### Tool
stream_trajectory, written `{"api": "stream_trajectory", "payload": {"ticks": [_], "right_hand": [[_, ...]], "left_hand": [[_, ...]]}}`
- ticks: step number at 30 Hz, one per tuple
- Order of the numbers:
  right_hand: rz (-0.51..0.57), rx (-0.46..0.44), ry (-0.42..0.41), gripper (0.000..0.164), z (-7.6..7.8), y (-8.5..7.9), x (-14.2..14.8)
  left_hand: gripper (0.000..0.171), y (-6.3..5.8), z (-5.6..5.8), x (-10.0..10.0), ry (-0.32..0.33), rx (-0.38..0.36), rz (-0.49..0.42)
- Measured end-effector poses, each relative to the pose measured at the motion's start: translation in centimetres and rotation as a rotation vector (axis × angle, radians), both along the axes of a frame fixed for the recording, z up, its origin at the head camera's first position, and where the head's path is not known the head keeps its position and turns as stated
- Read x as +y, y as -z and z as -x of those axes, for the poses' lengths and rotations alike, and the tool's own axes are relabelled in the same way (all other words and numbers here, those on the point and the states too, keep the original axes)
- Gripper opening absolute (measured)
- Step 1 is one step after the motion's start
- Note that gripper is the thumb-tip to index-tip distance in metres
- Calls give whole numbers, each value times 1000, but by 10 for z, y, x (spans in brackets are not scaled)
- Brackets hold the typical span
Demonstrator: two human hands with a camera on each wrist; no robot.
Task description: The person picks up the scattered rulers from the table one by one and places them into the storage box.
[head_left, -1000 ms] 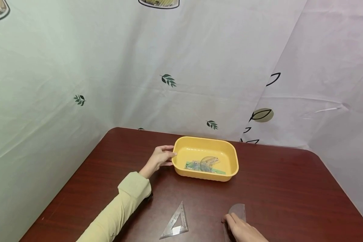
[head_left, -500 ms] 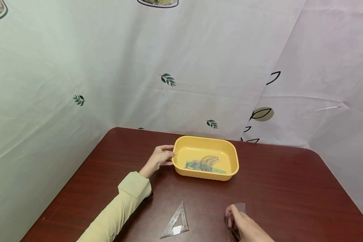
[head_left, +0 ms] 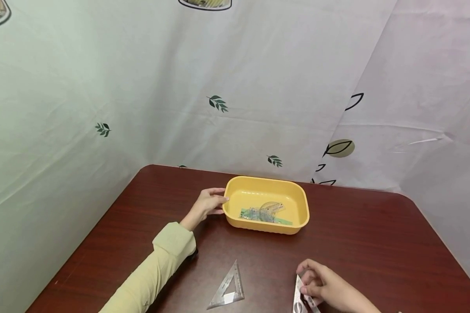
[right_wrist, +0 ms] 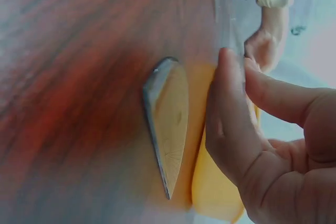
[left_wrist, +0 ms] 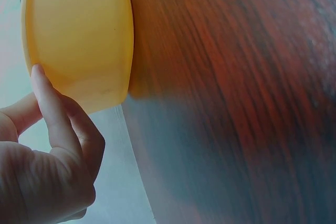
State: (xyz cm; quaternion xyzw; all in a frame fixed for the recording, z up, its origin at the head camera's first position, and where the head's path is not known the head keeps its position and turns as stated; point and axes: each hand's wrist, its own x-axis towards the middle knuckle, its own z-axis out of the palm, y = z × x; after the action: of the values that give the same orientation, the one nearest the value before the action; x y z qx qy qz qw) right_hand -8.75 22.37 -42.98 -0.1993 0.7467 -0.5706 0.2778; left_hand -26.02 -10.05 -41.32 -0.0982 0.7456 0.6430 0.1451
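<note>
My left hand [head_left: 206, 204] holds the left end of a yellow plastic basin [head_left: 265, 182], thumb at the rim and fingers along the outside. In the left wrist view one fingertip meets the basin's rim [left_wrist: 29, 35]. My right hand [head_left: 317, 282] pinches a clear plastic protractor [head_left: 297, 292] tilted up, its lower part cut off by the frame. The right wrist view shows its clear edge [right_wrist: 224, 19] between thumb and fingers. A clear set square [head_left: 219, 300] lies flat to the left of this hand. Inside the basin are a clear protractor [head_left: 270, 208] and a green-edged clear piece [head_left: 254, 214].
The dark red wooden table [head_left: 376, 243] has rounded far corners. Behind it hangs a pale curtain [head_left: 172, 87] with leaf prints, close to the far edge. The left sleeve [head_left: 152, 269] crosses the table's left side, near the set square.
The right hand has lifted the protractor from lying flat on the table to a tilt, turning and shifting slightly right. The left hand, basin and set square stay put.
</note>
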Motion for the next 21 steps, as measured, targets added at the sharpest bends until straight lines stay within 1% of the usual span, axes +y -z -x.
{"api": "stream_trajectory", "payload": {"ticks": [3, 7, 14, 21], "right_hand": [[10, -35, 16, 40, 7, -3, 2], [-10, -36, 45, 42, 18, -11, 4], [-41, -24, 125, 48, 39, -30, 4], [-12, -46, 225, 54, 66, -46, 2]], "left_hand": [[43, 1, 0, 0, 3, 3, 15], [43, 0, 0, -1, 14, 13, 39], [44, 0, 0, -1, 19, 14, 44], [43, 0, 0, -1, 7, 0, 44]]}}
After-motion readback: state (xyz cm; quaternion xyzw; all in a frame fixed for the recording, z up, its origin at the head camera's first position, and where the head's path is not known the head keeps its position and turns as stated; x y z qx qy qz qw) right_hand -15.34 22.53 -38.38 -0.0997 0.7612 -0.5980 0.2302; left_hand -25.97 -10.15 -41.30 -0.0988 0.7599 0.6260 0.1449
